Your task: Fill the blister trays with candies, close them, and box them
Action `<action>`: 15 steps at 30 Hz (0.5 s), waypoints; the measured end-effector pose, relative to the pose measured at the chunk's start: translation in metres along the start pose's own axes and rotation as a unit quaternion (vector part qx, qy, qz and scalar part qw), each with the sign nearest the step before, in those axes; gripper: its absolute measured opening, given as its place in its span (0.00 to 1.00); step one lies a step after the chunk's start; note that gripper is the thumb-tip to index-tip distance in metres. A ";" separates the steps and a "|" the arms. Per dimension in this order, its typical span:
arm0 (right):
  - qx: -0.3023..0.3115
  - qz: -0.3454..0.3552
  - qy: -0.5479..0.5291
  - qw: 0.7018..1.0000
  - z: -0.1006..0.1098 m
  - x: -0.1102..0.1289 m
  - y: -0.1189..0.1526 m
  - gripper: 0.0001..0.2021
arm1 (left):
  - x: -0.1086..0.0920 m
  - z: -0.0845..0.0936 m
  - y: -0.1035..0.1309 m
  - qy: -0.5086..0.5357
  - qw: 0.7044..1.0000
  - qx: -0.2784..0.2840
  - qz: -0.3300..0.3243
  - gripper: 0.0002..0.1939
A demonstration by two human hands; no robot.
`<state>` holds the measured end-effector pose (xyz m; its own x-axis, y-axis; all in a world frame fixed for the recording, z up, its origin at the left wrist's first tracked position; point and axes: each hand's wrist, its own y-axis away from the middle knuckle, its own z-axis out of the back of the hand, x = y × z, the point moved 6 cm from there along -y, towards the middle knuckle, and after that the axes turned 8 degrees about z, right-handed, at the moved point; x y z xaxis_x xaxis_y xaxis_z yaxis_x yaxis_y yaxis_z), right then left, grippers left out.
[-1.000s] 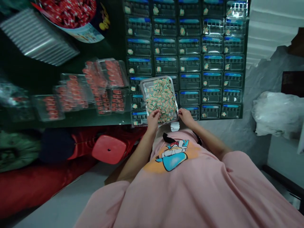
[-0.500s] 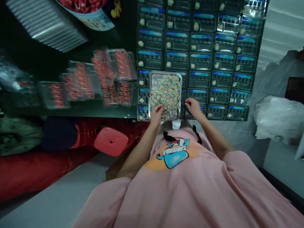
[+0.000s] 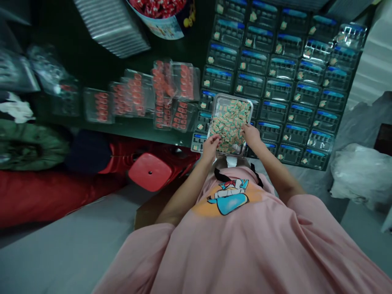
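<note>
A clear plastic tray [image 3: 217, 107] full of small striped green, white and orange pieces [image 3: 231, 126] lies on top of the rows of blister packs [image 3: 278, 130]. Over the tray's near left corner, my left hand [image 3: 210, 148] has its fingertips drawn together among the pieces. My right hand [image 3: 251, 136] reaches over the right rim, its thumb and fingers pinched at the pieces. What either hand pinches is too small to make out. Around the tray, each pack holds a blue pen-like stick, and most show one small striped piece.
Clear packs of red items [image 3: 180, 116] lie to the left. Behind them are a stack of ribbed plastic trays [image 3: 112, 28] and a bucket [image 3: 165, 26] of red wrapped things. A red stool [image 3: 150, 171] stands below the table edge; a white plastic bag [image 3: 361, 171] is at right.
My right hand has moved from beside the tray to over the pieces inside its right rim. My left hand stays at the near left corner. The view has shifted and tilted.
</note>
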<state>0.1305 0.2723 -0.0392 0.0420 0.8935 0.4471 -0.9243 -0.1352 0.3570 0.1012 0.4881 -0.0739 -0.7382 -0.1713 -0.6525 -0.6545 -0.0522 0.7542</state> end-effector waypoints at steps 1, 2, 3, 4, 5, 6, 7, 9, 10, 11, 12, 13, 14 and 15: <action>-0.001 -0.005 0.007 1.000 0.000 0.000 0.000 0.14 | 0.000 0.000 0.001 -0.001 1.000 0.002 0.001 0.12; -0.006 -0.006 0.008 1.000 -0.001 -0.001 0.000 0.14 | 0.000 -0.001 0.001 -0.002 1.000 0.004 0.002 0.12; -0.015 -0.004 0.005 1.000 -0.001 -0.002 0.000 0.15 | 0.000 -0.002 0.002 -0.004 1.000 0.007 0.004 0.12; -0.030 -0.003 -0.002 1.000 -0.001 -0.004 0.000 0.15 | 0.000 -0.002 0.002 -0.005 1.000 0.009 0.005 0.12; -0.050 -0.005 -0.011 0.999 -0.001 -0.006 0.001 0.15 | 0.001 -0.002 0.001 -0.006 1.000 0.011 0.007 0.11; -0.070 -0.011 -0.021 0.997 -0.001 -0.010 0.001 0.14 | 0.001 -0.002 0.001 -0.007 1.000 0.011 0.009 0.11; -0.088 -0.018 -0.029 0.996 -0.001 -0.014 0.002 0.14 | 0.001 -0.002 0.000 -0.007 1.000 0.009 0.010 0.11; -0.107 -0.034 -0.039 0.993 -0.003 -0.021 0.002 0.13 | 0.001 0.000 -0.002 -0.003 1.000 0.003 0.013 0.11; -0.111 -0.042 -0.041 0.992 -0.005 -0.023 0.002 0.12 | 0.000 0.001 -0.003 -0.001 1.000 0.002 0.014 0.11; -0.115 -0.047 -0.042 0.991 -0.006 -0.025 0.002 0.11 | 0.000 0.001 -0.003 0.001 1.000 0.003 0.016 0.11; -0.121 -0.052 -0.044 0.990 -0.007 -0.026 0.002 0.11 | -0.001 0.000 -0.004 0.003 1.000 0.007 0.019 0.11; -0.130 -0.058 -0.049 0.989 -0.007 -0.027 0.001 0.11 | -0.001 -0.001 -0.004 0.003 1.000 0.012 0.020 0.11; -0.142 -0.063 -0.058 0.986 -0.007 -0.028 0.001 0.10 | -0.001 -0.003 -0.003 0.002 1.000 0.018 0.021 0.11; -0.156 -0.067 -0.072 0.983 -0.007 -0.029 0.001 0.10 | -0.002 -0.006 -0.003 -0.001 1.000 0.024 0.020 0.11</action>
<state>0.1263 0.2490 -0.0575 0.2039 0.8215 0.5325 -0.9771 0.1371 0.1627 0.1053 0.4828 -0.0747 -0.7644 -0.1708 -0.6217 -0.6312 0.0016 0.7756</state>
